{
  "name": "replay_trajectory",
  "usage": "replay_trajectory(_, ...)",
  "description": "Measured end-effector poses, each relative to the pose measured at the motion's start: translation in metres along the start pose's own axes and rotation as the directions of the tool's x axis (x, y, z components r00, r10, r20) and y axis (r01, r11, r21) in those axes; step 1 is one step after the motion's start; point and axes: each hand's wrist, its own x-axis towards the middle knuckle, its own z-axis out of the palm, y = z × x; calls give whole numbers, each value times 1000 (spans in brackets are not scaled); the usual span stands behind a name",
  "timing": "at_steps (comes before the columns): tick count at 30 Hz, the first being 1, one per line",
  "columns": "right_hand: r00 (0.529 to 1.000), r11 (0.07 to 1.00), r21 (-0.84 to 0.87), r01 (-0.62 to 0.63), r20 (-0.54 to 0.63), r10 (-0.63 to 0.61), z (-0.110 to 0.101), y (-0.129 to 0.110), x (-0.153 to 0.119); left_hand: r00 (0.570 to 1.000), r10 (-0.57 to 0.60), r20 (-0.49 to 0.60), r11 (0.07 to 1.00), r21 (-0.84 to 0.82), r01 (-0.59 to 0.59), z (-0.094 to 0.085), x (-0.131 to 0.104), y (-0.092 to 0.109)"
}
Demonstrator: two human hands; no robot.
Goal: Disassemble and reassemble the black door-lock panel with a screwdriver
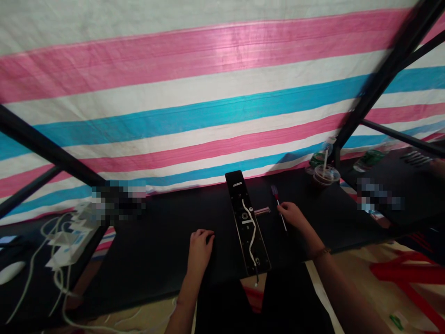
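A long black panel (247, 232) with a white cable along it lies lengthwise on the black table (146, 250). Left of the panel, my left hand (200, 246) rests on the tabletop, fingers bent; whether anything is under them is hidden. On the other side, my right hand (291, 214) has its fingertips on a thin screwdriver (282, 218) with a dark and red handle. Between the panel and the screwdriver is a small pinkish strip (262, 210), its left end touching or near the panel's edge.
A lidded cup with a straw (327, 174) and a bottle (317, 160) stand at the back right. White boxes and tangled cables (71, 241) lie at the left. Black frame bars (378, 88) rise at both sides. Another person's hand (437, 167) shows at the far right.
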Motion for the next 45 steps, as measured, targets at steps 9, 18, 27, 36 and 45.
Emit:
replay_trajectory(9, 988, 364, 919, -153, 148, 41, 2, -15, -114, 1000, 12, -14, 1000, 6, -12, -1, -4, -6)
replay_trajectory(18, 989, 367, 922, -124, 147, -36, 21, -42, -151, 1000, -7, -2, 1000, -9, 7, -6, 0, -10)
replay_trajectory(27, 992, 426, 901, -79, 114, -58, 15, -54, -150, 1000, 1, -5, 1000, 9, -1, -1, 5, -4)
replay_trajectory(36, 995, 459, 888, -44, 81, -61, 19, -43, -157, 1000, 15, -23, 1000, -5, -15, 1, 1, -3)
replay_trajectory(45, 994, 468, 883, -32, 78, -80, 20, -46, -155, 999, 32, -43, 1000, 1, -32, 7, 4, 3)
